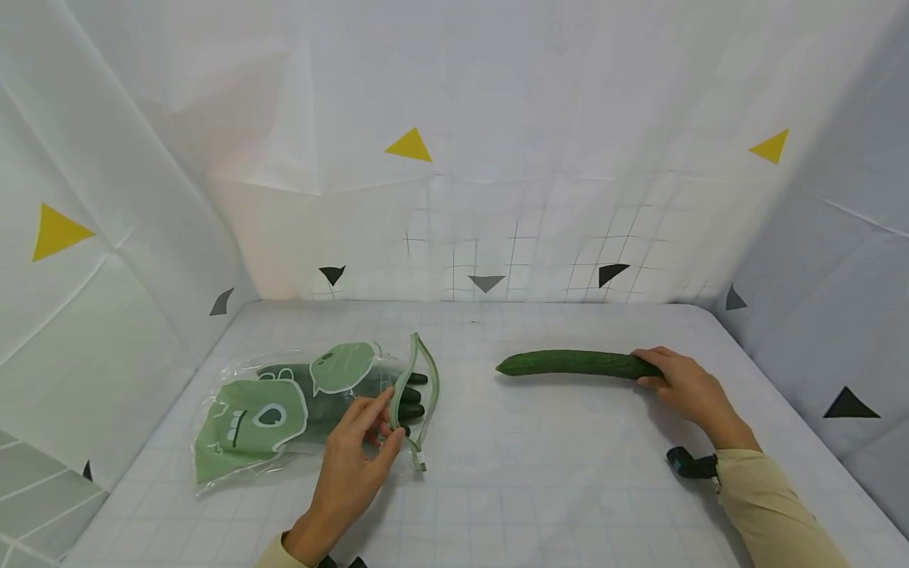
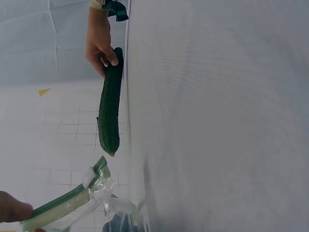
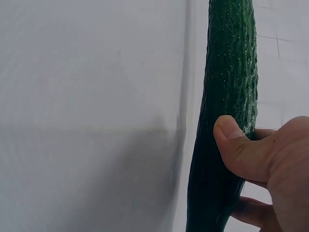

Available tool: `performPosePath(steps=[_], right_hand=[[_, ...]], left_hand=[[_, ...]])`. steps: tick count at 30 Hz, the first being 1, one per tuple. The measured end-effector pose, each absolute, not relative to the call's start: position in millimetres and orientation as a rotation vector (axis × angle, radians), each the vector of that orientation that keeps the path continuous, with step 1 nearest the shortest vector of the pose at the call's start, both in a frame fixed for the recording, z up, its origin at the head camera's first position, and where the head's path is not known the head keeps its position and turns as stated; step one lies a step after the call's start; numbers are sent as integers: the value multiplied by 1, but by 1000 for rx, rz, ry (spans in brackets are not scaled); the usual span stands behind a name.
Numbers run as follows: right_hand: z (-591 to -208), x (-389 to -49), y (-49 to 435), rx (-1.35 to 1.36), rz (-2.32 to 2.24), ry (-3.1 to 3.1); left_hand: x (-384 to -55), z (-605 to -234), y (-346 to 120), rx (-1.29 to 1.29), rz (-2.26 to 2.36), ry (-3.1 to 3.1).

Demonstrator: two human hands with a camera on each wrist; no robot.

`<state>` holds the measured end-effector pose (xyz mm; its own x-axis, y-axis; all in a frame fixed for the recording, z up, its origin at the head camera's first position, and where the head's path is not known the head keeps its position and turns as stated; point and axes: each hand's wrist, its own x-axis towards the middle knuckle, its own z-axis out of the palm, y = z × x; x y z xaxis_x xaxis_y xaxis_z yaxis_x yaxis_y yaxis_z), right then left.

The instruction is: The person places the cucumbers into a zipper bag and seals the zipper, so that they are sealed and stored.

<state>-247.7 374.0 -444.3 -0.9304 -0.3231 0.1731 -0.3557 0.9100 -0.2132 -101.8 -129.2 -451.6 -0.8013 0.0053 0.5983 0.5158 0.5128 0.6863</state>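
Observation:
My right hand (image 1: 685, 388) grips a long green cucumber (image 1: 575, 363) near its right end. In the right wrist view the thumb (image 3: 236, 145) lies across the cucumber's bumpy skin, with the other fingers behind it. The cucumber's tapered end points left, toward a clear zip bag (image 1: 248, 473) with green cartoon prints. My left hand (image 1: 355, 457) pinches the green zip edge (image 2: 63, 203) of the bag at its mouth, which gapes to the right. Inside the bag lie several dark green cucumbers (image 1: 409, 412), their ends showing at the opening.
The bag and cucumbers lie on a white gridded table (image 1: 497, 505). White sheets (image 1: 540, 95) with yellow and black triangles stand behind and on both sides. A dark wrist camera (image 1: 689, 464) sits by the right sleeve (image 1: 774, 505).

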Motion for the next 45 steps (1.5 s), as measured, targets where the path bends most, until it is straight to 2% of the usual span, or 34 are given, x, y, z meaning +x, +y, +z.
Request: performPosePath(steps=[19, 45], right_hand=[[-440, -242, 354, 627, 390, -2874], [-428, -236, 293, 652, 422, -2838]], left_hand=[[-101, -450, -128, -410, -1267, -2234], [-101, -449, -127, -418, -1279, -2215]])
